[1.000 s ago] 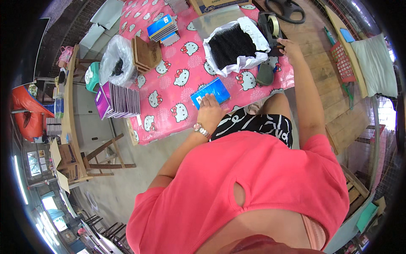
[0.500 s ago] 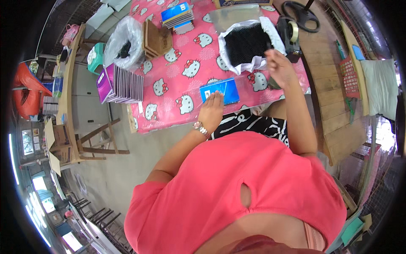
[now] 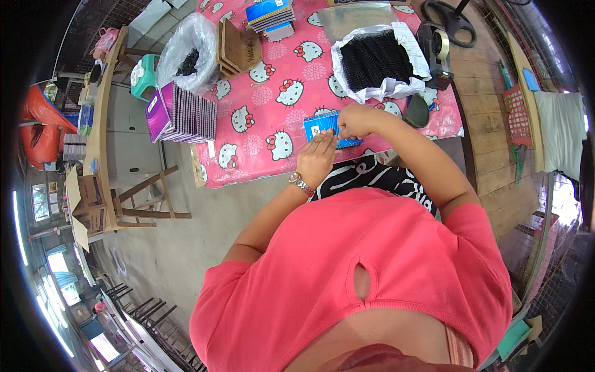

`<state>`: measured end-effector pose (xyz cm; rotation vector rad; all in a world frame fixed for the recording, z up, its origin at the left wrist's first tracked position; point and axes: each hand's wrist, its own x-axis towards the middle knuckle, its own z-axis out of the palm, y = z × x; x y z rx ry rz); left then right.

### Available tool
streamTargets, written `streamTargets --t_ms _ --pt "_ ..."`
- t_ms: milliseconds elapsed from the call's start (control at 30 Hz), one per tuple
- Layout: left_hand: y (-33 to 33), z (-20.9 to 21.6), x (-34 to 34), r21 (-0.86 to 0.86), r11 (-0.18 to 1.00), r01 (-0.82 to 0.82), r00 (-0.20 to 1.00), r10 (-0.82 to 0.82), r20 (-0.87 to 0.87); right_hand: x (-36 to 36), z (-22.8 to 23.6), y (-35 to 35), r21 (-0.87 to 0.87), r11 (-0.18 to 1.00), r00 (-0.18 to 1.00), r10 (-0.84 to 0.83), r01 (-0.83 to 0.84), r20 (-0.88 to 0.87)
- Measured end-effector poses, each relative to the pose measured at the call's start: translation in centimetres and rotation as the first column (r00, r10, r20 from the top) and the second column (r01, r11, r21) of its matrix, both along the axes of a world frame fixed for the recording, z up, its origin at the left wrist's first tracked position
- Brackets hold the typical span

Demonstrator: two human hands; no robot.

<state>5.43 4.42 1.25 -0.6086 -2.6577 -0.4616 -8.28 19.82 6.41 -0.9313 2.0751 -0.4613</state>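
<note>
A small blue notebook (image 3: 315, 126) lies near the front edge of the pink patterned table. My left hand (image 3: 317, 158) rests on its near side, fingers stretched out over the cover. Bent at the wrist, my right hand (image 3: 359, 121) is closed at the notebook's top right part, close to the left fingertips. Whatever the right fingers pinch is hidden. Behind that hand, a white-lined box (image 3: 339, 68) holds many black spiral binding coils (image 3: 375, 59). A dark green oval object (image 3: 416, 113) sits to the right of my right hand.
Purple spiral notebooks (image 3: 189, 115) stand in a row at the table's left, below a clear plastic bag (image 3: 186, 56) and wooden boards (image 3: 242, 49). Blue notebooks (image 3: 269, 13) are stacked at the back. A tape dispenser (image 3: 437, 56) stands right of the coils.
My right hand has moved from the coil box down and left to the notebook. The left hand stays on the notebook. The view has shifted slightly, and the dark green oval object now shows more fully.
</note>
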Motion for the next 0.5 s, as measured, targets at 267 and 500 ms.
streamTargets --t_ms 267,500 --pt "-0.6 -1.1 0.6 -0.066 0.998 -0.01 0.999 0.013 0.034 1.1 1.1 0.6 0.113 0.992 0.903 -0.008 0.063 -0.43" --pt "-6.6 -2.2 4.1 -0.214 0.835 -0.506 0.812 0.545 0.208 -0.6 0.2 2.0 -0.155 0.986 0.88 -0.122 0.056 -0.46"
